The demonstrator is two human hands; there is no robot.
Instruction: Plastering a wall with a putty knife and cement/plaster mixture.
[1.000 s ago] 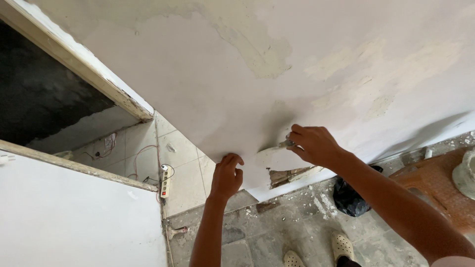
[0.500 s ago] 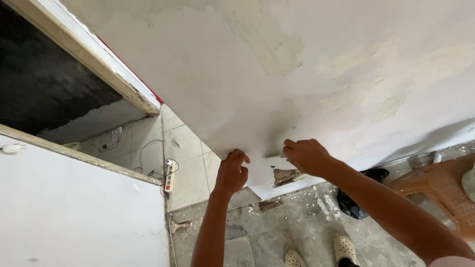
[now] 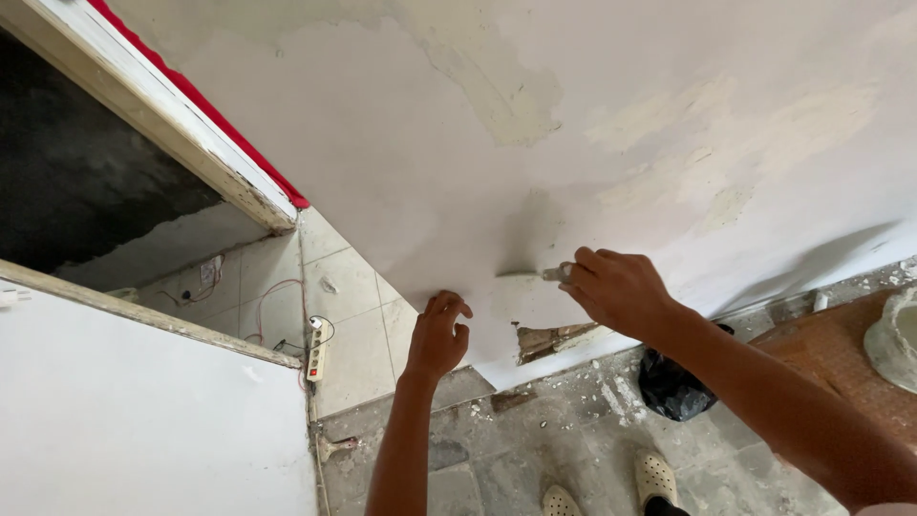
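My right hand point(image 3: 621, 290) is closed around the handle of a putty knife point(image 3: 531, 274), and its flat blade lies against the white plastered wall point(image 3: 401, 162), over a grey patch of fresh filler. My left hand point(image 3: 437, 336) rests with curled fingers on the wall's lower edge, to the left of the blade, holding nothing. A broken hole showing brick point(image 3: 554, 340) sits low in the wall between my hands. Paler patches of filler mark the wall higher up.
A doorway with a worn white frame point(image 3: 181, 134) opens at the left. A white power strip point(image 3: 316, 352) hangs with red wires on the tiled wall. On the rubble-strewn floor lie a black bag point(image 3: 673, 387) and a bucket point(image 3: 893, 339); my shoes point(image 3: 655, 478) show below.
My right hand has moved the putty knife slightly upward and to the left across the wall. My left hand stays in about the same spot at the wall's lower edge.
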